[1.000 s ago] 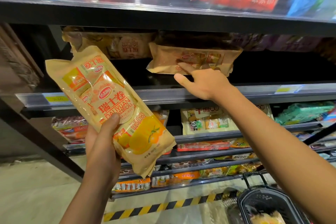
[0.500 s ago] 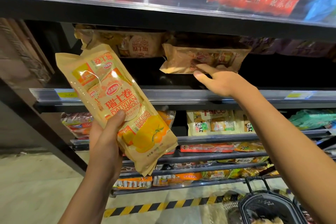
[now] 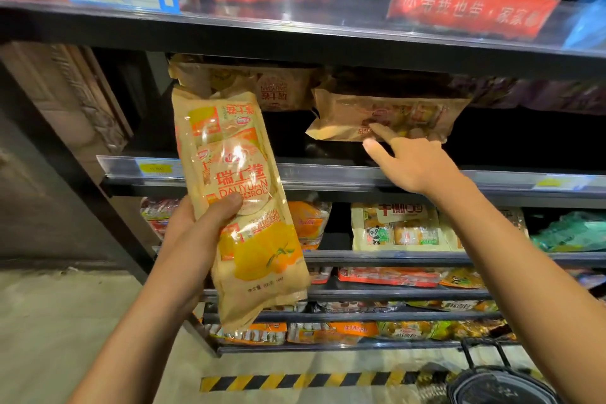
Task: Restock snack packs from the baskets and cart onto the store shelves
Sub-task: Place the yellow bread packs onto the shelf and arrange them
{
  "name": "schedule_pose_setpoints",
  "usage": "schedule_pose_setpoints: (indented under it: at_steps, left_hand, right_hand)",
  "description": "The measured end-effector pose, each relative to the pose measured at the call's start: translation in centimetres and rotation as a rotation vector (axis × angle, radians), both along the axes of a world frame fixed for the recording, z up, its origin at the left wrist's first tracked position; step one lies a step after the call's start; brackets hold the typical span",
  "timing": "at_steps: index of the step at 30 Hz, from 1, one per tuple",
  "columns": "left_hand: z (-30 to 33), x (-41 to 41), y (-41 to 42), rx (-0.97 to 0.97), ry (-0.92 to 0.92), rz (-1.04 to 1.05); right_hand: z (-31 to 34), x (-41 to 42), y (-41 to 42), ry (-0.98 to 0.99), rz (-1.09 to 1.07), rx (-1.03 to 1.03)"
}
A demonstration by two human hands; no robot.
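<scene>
Store shelving [image 3: 360, 174] fills the view, its tiers stacked with snack packs and fronted by clear price rails. The second tier holds tan Swiss roll packs: one [image 3: 262, 88] lying at the back left and one [image 3: 387, 120] at the right, its front edge projecting toward the rail. Left hand [image 3: 196, 223] holds a yellow-and-tan Daliyuan Swiss roll pack [image 3: 242, 207] nearly upright in front of the shelf's left part; the thumb presses across the pack's printed face at mid-height, the remaining fingers curled behind it and hidden. Right hand [image 3: 410, 161] reaches over the rail with fingers spread; the index fingertip touches the lower front of the right-hand shelf pack, thumb apart below it. A black shopping basket [image 3: 492, 384] stands on the floor at lower right, beside a yellow-black hazard stripe [image 3: 295, 382].
</scene>
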State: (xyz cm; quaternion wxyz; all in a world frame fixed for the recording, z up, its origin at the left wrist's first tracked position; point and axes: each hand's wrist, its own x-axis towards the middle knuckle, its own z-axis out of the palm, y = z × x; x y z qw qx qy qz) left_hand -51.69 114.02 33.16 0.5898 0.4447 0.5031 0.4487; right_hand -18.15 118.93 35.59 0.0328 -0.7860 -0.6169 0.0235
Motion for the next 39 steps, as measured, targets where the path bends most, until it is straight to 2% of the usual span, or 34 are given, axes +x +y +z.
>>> schedule_pose_setpoints:
  at_steps: [3, 7, 13, 19, 22, 24, 31, 35, 39]
  left_hand:
    - [1.3, -0.7, 0.6, 0.038, 0.135, -0.042]
    - [4.3, -1.7, 2.0, 0.133, 0.374, -0.082]
    - [9.0, -2.4, 4.9, 0.398, 0.879, -0.213]
    - [12.0, -0.9, 8.2, 0.498, 1.376, -0.437]
    - [12.8, 0.1, 9.1, 0.603, 1.681, -0.467]
    - [13.1, 0.8, 9.7, 0.654, 1.814, -0.447]
    - [11.5, 0.9, 12.9, 0.545, 1.898, -0.485]
    - [9.3, 1.3, 14.9, 0.462, 1.853, -0.507]
    - [8.4, 1.6, 15.2, 0.576, 1.809, -0.436]
  right_hand:
    - [-1.0, -0.5, -1.1, -0.131, -0.003, 0.134]
    - [-3.3, -1.0, -2.6, -0.211, 0.119, 0.414]
    - [-4.7, -0.8, -2.7, -0.235, 0.136, 0.422]
    - [-5.0, -0.7, -2.5, -0.200, 0.136, 0.424]
    - [-4.9, -0.6, -2.4, -0.179, 0.141, 0.414]
    - [-4.9, -0.5, -2.5, -0.165, 0.139, 0.409]
    - [-4.1, -0.5, -2.4, -0.143, 0.168, 0.362]
    - [-3.5, -0.2, -2.3, -0.112, 0.169, 0.297]
    - [-3.0, -0.3, -1.9, -0.114, 0.163, 0.248]
